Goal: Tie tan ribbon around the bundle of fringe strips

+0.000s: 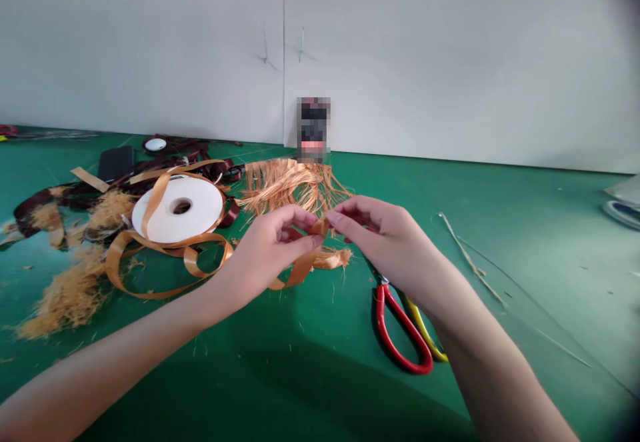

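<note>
Both hands meet above the green table [320, 362]. My left hand [273, 245] pinches a strip of orange ribbon [306, 263] between thumb and fingers. My right hand [385, 239] pinches the same strip at its upper end, fingertips almost touching the left ones. The ribbon hangs down from the hands and ends in a frayed tip [336, 258] on the table. It trails left toward a white spool [178, 210] with loose orange loops around it.
Red and yellow handled scissors [403, 325] lie under my right wrist. A pile of shredded orange ribbon [287, 185] lies behind the hands, more frayed tufts [65, 295] and dark brown ribbon [35, 205] at left. Thin stems [470, 262] lie at right.
</note>
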